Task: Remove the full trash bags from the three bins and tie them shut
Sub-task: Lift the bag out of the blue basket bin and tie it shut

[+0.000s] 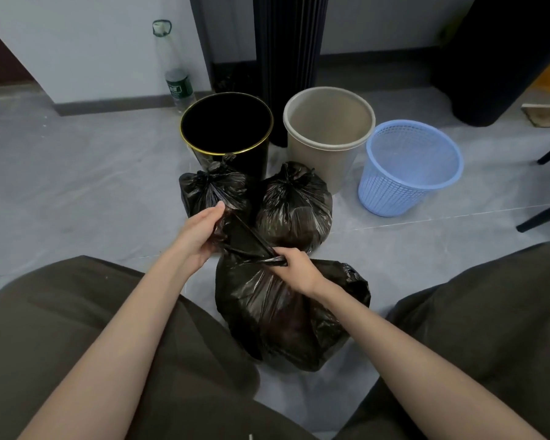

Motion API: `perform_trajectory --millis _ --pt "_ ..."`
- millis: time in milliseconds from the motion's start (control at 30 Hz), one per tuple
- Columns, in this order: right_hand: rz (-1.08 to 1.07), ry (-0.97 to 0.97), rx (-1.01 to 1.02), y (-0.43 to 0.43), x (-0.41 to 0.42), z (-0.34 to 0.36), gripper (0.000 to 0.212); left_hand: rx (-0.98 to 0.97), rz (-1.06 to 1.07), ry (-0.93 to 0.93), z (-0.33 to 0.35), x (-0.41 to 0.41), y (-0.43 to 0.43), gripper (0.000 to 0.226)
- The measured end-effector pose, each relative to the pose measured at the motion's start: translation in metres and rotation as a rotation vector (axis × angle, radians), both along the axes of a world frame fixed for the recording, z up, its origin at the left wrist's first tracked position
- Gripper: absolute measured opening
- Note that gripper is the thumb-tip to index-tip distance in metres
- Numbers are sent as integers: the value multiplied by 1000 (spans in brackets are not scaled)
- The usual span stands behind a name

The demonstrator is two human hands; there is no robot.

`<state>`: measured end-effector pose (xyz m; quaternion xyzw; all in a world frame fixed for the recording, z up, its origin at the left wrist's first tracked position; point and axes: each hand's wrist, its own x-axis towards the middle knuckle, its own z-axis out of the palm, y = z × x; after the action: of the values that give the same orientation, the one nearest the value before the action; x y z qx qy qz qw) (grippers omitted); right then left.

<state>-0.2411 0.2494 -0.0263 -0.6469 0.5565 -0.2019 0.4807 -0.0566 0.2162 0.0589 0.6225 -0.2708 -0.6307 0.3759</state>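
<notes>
1. The left hand (200,231) is curled round one twisted strip of the near trash bag's mouth, with the strip drawn taut toward the far left.
2. The right hand (297,266) pinches the other strip at the bag's neck. The fingers cover the spot, so it is unclear whether the strips already cross into a knot.
3. The near trash bag (277,315) is black and full, and stands on the floor (77,185) between the person's knees.
4. The left tied bag (211,188) and the right tied bag (294,208) stand side by side just beyond the hands, each with its top knotted.
5. In the far row, left to right, the black bin (254,163), the beige bin (318,166) and the blue basket bin (391,198) stand upright behind the tied bags.
6. The plastic bottle (178,85) stands upright against the far wall, left of the black bin.
</notes>
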Motion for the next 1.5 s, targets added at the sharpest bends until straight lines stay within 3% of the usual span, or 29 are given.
perform_trajectory --millis 133,267,300,367,467,567,633,700,833,900,967,1067,1133,1233,1333,1500 --pt "-184 10 11 -7 -5 -8 24 47 -150 -80 -15 5 5 80" --pt "-227 -119 30 -10 -6 -7 22 92 -540 -446 -42 8 22 138" --pt "-211 -158 31 -10 -6 -6 21 111 -586 -499 -50 5 23 143" --pt "-168 -212 30 -9 -6 -7 21 116 -601 -522 -63 -4 24 138" --pt "-102 -224 42 -7 -9 -10 19 48 -462 -391 -70 -17 21 124" --pt "-85 -227 54 -6 -11 -10 19 -20 -344 -267 -69 -26 16 58" --pt "-68 -164 42 -7 -10 -11 19 -54 -286 -217 -64 -30 14 40" --pt "-50 -65 49 -8 -8 -12 26 -91 -190 -69 -59 -34 13 40" --pt "61 -89 199 -6 -5 -10 88 -50 96 275 -44 -39 5 47" --pt "148 -135 253 -5 -3 -6 97 -28 232 419 -45 -36 1 38" --pt "227 -130 280 -5 -1 -5 93 5 279 519 -44 -33 1 32" --pt "288 -73 380 -3 2 -2 46 63 298 596 -44 -32 3 33" --pt "326 -42 399 -1 6 -2 31 100 326 637 -45 -35 1 33" --pt "352 -22 390 3 11 -6 37 176 389 686 -50 -37 -3 31" --pt "347 14 377 6 14 -6 24 235 457 723 -53 -35 -6 27" --pt "200 87 243 15 25 -12 55 254 519 730 -48 -39 -8 24"
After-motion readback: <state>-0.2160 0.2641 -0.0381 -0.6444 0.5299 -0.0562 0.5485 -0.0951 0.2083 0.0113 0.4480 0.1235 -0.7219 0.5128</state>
